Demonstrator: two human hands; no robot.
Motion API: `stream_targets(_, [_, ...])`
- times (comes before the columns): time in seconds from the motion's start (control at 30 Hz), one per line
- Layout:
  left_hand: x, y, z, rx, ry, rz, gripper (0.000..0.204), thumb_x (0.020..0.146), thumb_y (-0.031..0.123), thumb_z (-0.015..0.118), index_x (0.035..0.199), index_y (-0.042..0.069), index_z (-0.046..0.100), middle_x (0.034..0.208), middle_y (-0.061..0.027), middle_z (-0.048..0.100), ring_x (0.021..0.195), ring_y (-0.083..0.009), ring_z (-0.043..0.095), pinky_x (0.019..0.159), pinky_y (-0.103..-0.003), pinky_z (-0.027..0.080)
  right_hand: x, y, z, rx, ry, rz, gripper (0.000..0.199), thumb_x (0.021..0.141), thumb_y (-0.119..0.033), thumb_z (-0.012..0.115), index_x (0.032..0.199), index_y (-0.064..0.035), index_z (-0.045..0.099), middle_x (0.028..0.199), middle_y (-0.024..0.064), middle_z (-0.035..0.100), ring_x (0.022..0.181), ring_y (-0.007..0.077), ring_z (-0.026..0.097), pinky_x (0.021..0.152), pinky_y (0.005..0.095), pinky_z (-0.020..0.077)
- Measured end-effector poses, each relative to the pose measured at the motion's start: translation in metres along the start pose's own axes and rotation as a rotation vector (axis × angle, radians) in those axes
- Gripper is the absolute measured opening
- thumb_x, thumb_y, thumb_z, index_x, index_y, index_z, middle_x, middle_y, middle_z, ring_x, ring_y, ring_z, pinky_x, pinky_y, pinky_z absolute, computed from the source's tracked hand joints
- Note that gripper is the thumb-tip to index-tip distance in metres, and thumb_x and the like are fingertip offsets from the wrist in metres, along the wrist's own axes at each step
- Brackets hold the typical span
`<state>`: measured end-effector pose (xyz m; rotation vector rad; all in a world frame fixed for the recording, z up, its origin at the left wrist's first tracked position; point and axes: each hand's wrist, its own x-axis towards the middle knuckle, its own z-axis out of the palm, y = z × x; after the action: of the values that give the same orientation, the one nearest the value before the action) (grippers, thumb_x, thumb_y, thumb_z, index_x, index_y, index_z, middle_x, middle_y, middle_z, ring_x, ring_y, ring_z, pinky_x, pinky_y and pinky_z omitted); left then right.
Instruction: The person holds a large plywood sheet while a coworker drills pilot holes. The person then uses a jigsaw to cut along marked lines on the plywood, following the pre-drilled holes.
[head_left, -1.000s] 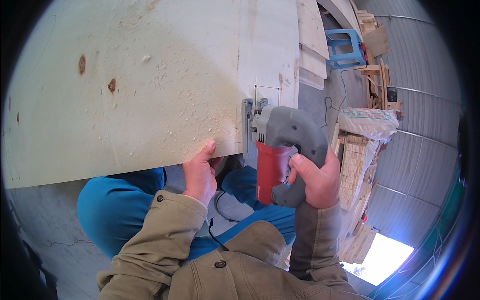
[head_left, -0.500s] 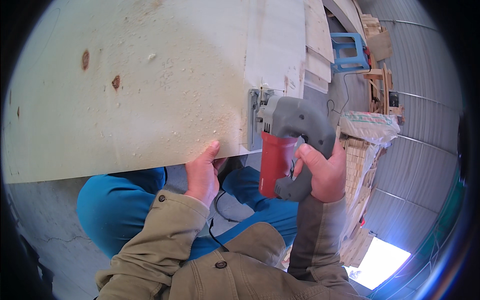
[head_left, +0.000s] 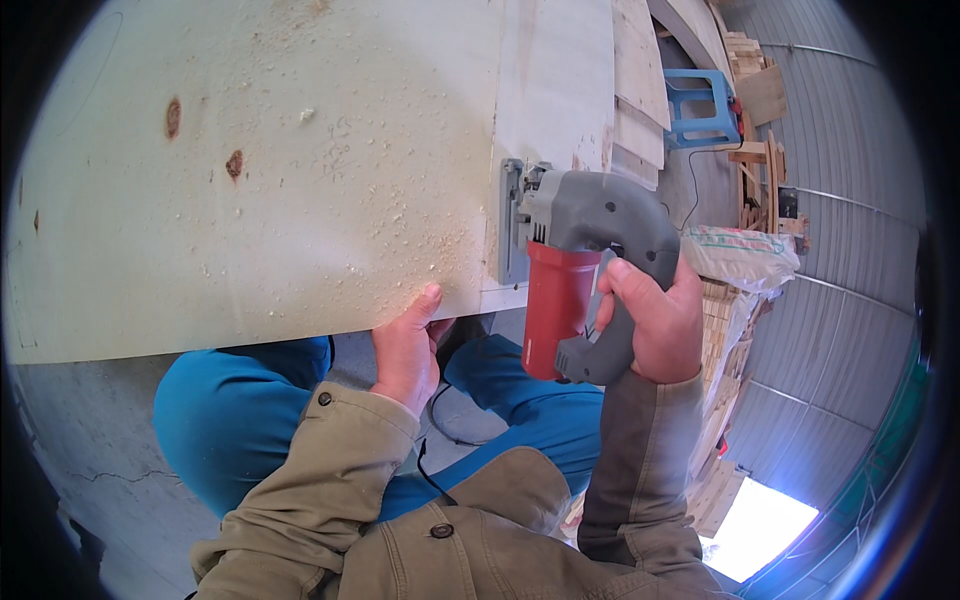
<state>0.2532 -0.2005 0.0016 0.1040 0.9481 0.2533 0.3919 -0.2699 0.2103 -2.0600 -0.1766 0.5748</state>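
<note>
My right hand (head_left: pixel 664 322) is wrapped round the grey looped handle of a red and grey jigsaw (head_left: pixel 562 300). The saw's flat metal base lies against the near right part of a large pale plywood board (head_left: pixel 330 230). A thin line runs along the board beside the base; the blade itself is hidden. To the left of the saw, my left hand (head_left: pixel 405 350) grips the board's near edge, thumb on top and the other fingers mostly hidden below. Loose sawdust and chips lie scattered over the board, thickest near the left thumb.
A blue plastic stool (head_left: pixel 700 110) stands at the far right, with a dark cord (head_left: pixel 693 190) hanging near it. Stacked wood strips (head_left: pixel 722 330) and a white sack (head_left: pixel 740 255) lie to the right, by a corrugated metal wall (head_left: pixel 850 280). My knees are under the board's near edge.
The jigsaw and my right hand have moved slightly away from me and a little right along the board. My left hand stays in place on the near edge.
</note>
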Motion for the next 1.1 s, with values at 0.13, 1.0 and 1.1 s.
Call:
stream_targets(0.13, [0.000,0.001,0.001,0.006,0.016,0.003,0.036,0.099,0.011,0.067,0.133,0.007,0.057,0.124,-0.0090,0.067,0.109,-0.0210,0.068,0.091,-0.036,0.059,-0.001,0.000,-0.002,-0.012,0.010,0.026,0.025,0.091,-0.010,0.068,0.111,0.0035,0.061,0.083,0.0082,0.066,0.061,0.0152,0.062,0.057,0.0293,0.0496])
stream_targets(1.0, [-0.002,0.001,0.003,-0.006,0.002,0.005,0.039,0.098,0.011,0.068,0.135,0.008,0.055,0.126,-0.0093,0.066,0.110,-0.0211,0.068,0.091,-0.036,0.059,-0.008,0.000,0.000,-0.028,-0.021,0.004,0.030,0.091,-0.013,0.069,0.115,0.0027,0.061,0.085,0.0070,0.065,0.061,0.0144,0.061,0.056,0.0295,0.0501])
stream_targets(1.1, [-0.001,0.001,0.001,0.014,0.015,-0.013,0.040,0.098,0.012,0.069,0.136,0.009,0.055,0.126,-0.0083,0.066,0.110,-0.0205,0.067,0.092,-0.037,0.059,-0.003,-0.001,-0.001,-0.051,-0.027,-0.005,0.029,0.091,-0.013,0.069,0.114,0.0029,0.061,0.084,0.0068,0.065,0.061,0.0143,0.062,0.057,0.0293,0.0498])
